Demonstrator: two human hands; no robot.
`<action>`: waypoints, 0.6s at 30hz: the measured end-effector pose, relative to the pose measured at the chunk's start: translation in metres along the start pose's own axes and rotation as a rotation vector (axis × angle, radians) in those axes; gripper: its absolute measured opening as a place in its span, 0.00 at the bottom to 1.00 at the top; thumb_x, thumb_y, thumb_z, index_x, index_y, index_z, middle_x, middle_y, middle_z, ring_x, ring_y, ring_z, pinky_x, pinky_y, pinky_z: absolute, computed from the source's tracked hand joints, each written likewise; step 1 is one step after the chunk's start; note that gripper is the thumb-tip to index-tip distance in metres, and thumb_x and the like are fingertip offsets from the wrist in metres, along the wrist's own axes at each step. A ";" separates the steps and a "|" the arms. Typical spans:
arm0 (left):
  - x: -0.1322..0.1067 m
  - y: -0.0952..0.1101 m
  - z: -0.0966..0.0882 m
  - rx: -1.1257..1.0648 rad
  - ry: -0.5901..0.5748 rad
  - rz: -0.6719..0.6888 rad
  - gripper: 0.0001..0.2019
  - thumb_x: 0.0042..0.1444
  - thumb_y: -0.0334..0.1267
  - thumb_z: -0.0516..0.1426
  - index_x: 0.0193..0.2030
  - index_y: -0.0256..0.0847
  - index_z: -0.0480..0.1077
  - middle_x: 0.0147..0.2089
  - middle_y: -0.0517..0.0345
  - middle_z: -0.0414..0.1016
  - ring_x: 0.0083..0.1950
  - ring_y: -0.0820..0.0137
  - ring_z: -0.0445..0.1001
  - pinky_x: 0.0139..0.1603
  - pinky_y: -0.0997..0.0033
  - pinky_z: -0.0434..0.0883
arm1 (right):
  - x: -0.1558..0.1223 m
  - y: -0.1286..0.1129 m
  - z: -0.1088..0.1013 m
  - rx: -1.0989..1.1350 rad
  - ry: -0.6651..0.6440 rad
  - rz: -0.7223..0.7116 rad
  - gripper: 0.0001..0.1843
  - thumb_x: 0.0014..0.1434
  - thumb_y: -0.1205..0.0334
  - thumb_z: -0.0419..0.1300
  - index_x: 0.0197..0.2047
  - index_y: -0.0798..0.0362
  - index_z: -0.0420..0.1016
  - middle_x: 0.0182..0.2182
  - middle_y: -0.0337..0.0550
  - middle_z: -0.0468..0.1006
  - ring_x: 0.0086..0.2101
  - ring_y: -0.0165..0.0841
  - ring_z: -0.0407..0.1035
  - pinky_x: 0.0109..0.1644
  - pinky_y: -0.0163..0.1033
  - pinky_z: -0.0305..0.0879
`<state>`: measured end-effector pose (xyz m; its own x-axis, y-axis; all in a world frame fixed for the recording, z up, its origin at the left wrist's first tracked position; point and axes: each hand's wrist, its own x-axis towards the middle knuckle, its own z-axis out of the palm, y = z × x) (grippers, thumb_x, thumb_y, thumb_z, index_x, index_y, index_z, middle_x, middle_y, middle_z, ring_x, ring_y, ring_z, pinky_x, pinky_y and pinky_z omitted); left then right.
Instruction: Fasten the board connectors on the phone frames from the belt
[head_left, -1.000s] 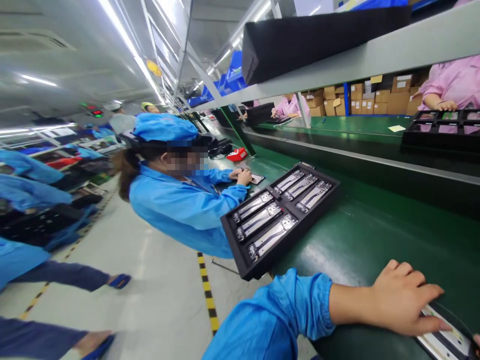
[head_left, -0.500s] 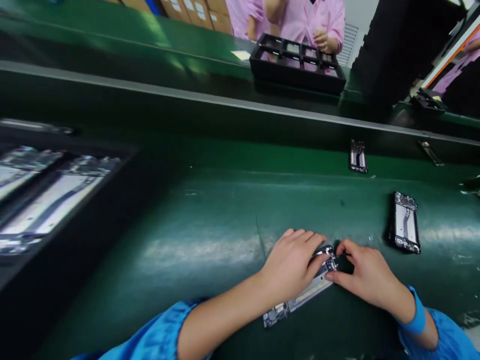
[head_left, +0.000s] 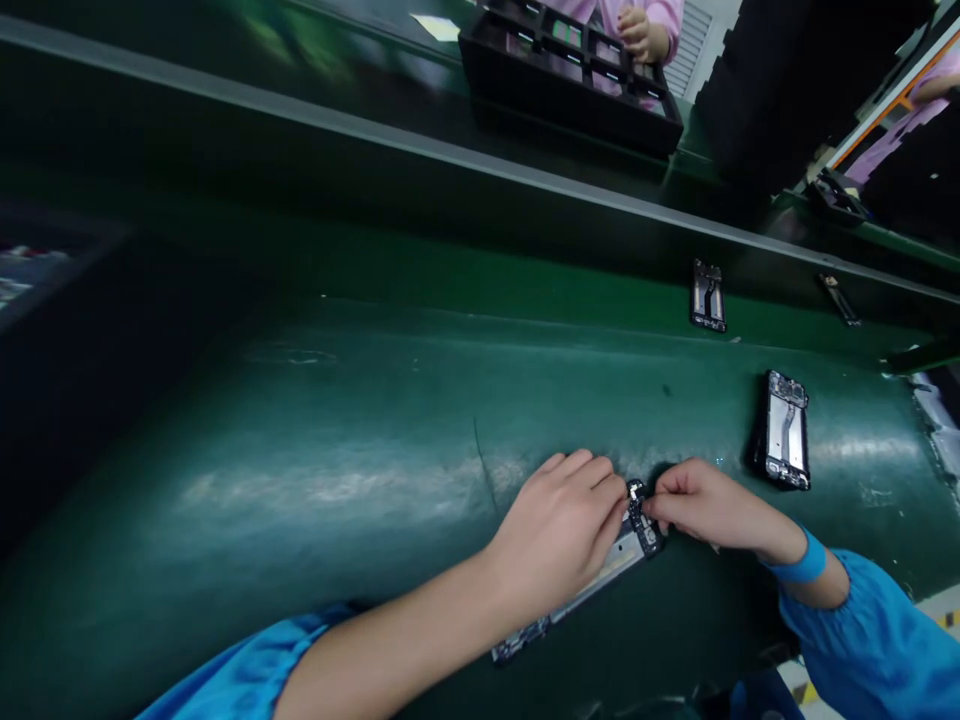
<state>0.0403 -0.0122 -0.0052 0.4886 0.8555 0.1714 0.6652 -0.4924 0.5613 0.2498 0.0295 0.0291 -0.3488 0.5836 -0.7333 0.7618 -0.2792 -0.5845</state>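
An opened phone chassis (head_left: pixel 622 556) lies slanted on the green mat, its circuit board showing at the upper right end and more circuitry at the lower left end. My left hand (head_left: pixel 561 522) is closed over its far long side and hides much of the middle. At the circuit board end, my right hand (head_left: pixel 703 503), with a blue band at the wrist, has thumb and finger pinched together against the board. Whatever sits between those fingertips is too small to make out.
To the right lies a stack of opened phones (head_left: pixel 785 430). Further back are another opened phone (head_left: pixel 708 297) and a narrow part (head_left: pixel 838 300). A dark box (head_left: pixel 82 275) stands at left. Beyond the ledge, a person in pink stands behind a black compartment tray (head_left: pixel 570 115).
My right thumb and finger have closed from a spread grip at the phone's end into a pinch on its board. My left hand stays on the phone. The view has shifted.
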 end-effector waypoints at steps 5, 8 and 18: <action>-0.001 0.001 0.004 -0.039 0.000 0.000 0.13 0.67 0.34 0.50 0.34 0.40 0.72 0.33 0.55 0.71 0.36 0.64 0.67 0.37 0.64 0.62 | 0.006 -0.007 -0.006 0.052 -0.066 0.089 0.13 0.59 0.61 0.58 0.24 0.54 0.74 0.10 0.29 0.62 0.10 0.24 0.54 0.11 0.27 0.49; -0.002 0.002 0.004 -0.055 -0.004 0.001 0.14 0.67 0.34 0.49 0.33 0.41 0.72 0.32 0.55 0.71 0.36 0.64 0.67 0.37 0.64 0.62 | 0.007 -0.008 -0.007 0.071 -0.089 0.097 0.13 0.59 0.62 0.59 0.25 0.55 0.75 0.10 0.29 0.63 0.10 0.23 0.55 0.11 0.26 0.51; -0.001 0.002 0.003 -0.111 -0.034 -0.009 0.15 0.67 0.35 0.49 0.32 0.41 0.73 0.32 0.55 0.72 0.37 0.64 0.67 0.36 0.63 0.62 | 0.008 -0.010 -0.011 0.095 -0.148 0.122 0.14 0.61 0.62 0.60 0.24 0.56 0.75 0.10 0.30 0.64 0.10 0.23 0.57 0.12 0.25 0.53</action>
<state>0.0433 -0.0147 -0.0069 0.5030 0.8530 0.1390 0.6038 -0.4619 0.6496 0.2457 0.0451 0.0329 -0.3384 0.4248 -0.8396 0.7507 -0.4161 -0.5131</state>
